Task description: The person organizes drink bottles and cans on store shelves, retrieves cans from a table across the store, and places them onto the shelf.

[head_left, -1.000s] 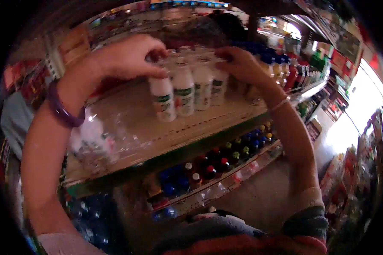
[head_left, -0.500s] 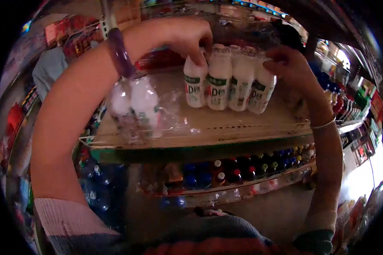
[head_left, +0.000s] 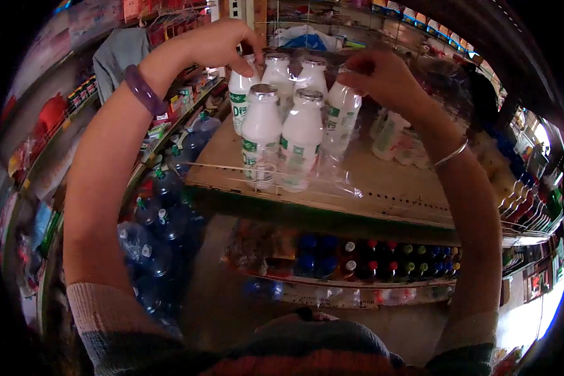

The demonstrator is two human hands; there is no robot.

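My left hand (head_left: pixel 235 47) has its thumb and fingers closed around the top of a white milk bottle (head_left: pixel 239 94) with a green label, at the left end of a row. At the row's other end, my right hand (head_left: pixel 379 74) grips the top of another white bottle (head_left: pixel 343 116), which leans slightly. Between them stand silver-capped bottles (head_left: pixel 312 75). In front of the row, two similar bottles (head_left: pixel 261 135) stand upright, with clear plastic film around their lower parts. All of these rest on a wooden shelf (head_left: pixel 395 188).
More wrapped bottles (head_left: pixel 395 141) stand on the shelf to the right. Below is a lower shelf of drinks with coloured caps (head_left: pixel 373 263). Large water bottles (head_left: pixel 147 247) crowd the floor at left. A grey cloth (head_left: pixel 120 59) hangs at upper left.
Both hands have carried the bottle row left along the shelf, to just behind the two front bottles. My view has turned left, and the wrapped bottles at right now show.
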